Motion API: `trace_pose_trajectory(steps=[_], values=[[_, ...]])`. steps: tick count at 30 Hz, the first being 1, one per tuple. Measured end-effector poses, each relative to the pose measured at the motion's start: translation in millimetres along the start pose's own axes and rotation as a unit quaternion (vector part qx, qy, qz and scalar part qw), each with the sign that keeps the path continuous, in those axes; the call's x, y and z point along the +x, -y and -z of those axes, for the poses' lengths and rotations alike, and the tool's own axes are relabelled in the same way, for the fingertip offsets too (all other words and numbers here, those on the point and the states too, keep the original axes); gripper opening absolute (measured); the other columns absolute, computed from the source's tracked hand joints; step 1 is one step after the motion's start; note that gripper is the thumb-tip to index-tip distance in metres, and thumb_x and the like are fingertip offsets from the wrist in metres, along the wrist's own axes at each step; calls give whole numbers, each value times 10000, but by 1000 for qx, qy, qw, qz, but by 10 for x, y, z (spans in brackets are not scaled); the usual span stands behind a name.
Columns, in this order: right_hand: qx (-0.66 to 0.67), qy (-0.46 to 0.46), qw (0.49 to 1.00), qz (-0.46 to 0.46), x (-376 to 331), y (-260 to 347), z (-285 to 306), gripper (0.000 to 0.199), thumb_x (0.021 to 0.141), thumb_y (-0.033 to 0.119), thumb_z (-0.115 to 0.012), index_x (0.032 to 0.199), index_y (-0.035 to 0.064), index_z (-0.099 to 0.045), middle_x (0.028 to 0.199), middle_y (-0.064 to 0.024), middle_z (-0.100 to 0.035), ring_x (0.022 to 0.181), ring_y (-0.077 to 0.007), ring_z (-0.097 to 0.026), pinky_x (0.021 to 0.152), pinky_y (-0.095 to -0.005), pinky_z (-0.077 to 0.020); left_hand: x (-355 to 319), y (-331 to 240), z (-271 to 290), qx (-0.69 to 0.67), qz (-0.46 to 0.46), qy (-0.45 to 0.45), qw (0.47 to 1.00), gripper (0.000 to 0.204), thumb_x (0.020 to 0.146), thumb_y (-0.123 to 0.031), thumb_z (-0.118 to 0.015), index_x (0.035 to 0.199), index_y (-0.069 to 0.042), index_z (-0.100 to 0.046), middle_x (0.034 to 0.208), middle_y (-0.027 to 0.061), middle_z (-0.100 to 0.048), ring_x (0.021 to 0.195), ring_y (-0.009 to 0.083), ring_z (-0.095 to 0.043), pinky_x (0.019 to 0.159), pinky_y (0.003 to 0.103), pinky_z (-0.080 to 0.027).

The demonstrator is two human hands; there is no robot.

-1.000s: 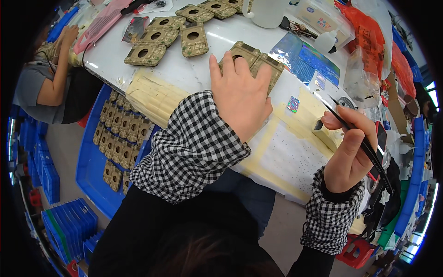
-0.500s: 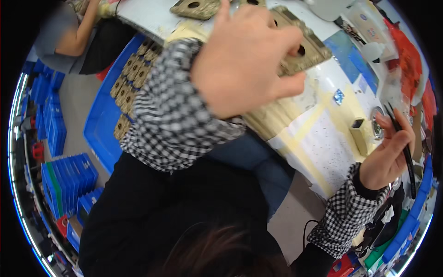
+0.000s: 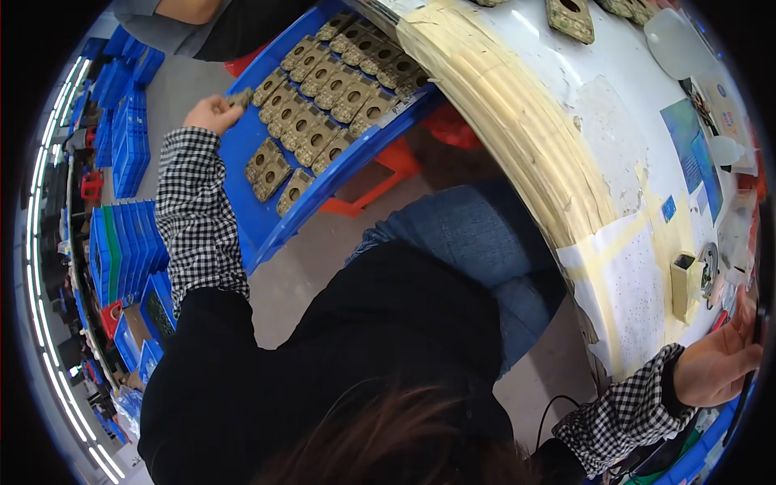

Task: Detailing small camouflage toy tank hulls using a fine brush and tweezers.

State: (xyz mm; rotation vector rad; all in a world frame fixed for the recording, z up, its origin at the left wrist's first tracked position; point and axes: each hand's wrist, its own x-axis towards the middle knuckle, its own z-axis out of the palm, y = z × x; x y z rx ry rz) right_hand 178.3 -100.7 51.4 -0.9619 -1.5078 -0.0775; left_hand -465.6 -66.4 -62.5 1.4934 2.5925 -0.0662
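At the left, my left hand (image 3: 212, 115) pinches a small camouflage-coloured piece (image 3: 240, 99) above the left edge of a blue tray (image 3: 234, 182). Most of that piece is hidden by distance and my fingers. Rows of tan-brown camouflage toy tank hulls (image 3: 330, 82), each with a round hole, lie in the tray. Off at the right rim, my right hand (image 3: 718, 362) is closed around a thin black tool, like tweezers (image 3: 742, 396), partly cut off by the picture's edge.
On the white worktable (image 3: 517, 28), more hulls (image 3: 571, 19) lie at the far side. Masking tape covers its curved front edge (image 3: 517, 105). A small cream box (image 3: 685, 287) stands near my right hand. Blue crates (image 3: 125, 250) stack at left; an orange stool (image 3: 388, 174) is under the tray.
My left hand has swung from above the table leftward to the tray, carrying the piece. My right hand has shifted toward the lower right, still holding the black tool. The view has turned left.
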Motion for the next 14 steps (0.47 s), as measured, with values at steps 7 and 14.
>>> trace_pose_trajectory(steps=[7,14], values=[[50,135,989,-38,-49,-128,822,538,1037,358,-228,1189,-78,-504,1035,-205,-633,997,-320,-623,985,-433,-452,106,632,-811,92,-2,101,991,378,703,-361,-747,921,-72,-638,1045,153,-608,988,279,-573,907,403,-471],[37,93,992,-72,-169,-102,809,518,1032,373,-260,1195,-50,-511,1066,-204,-628,1052,-328,-607,1010,-428,-435,326,1113,-1186,109,-121,117,980,348,718,-314,-786,881,-75,-592,1135,166,-542,1276,390,-392,1070,477,-346]])
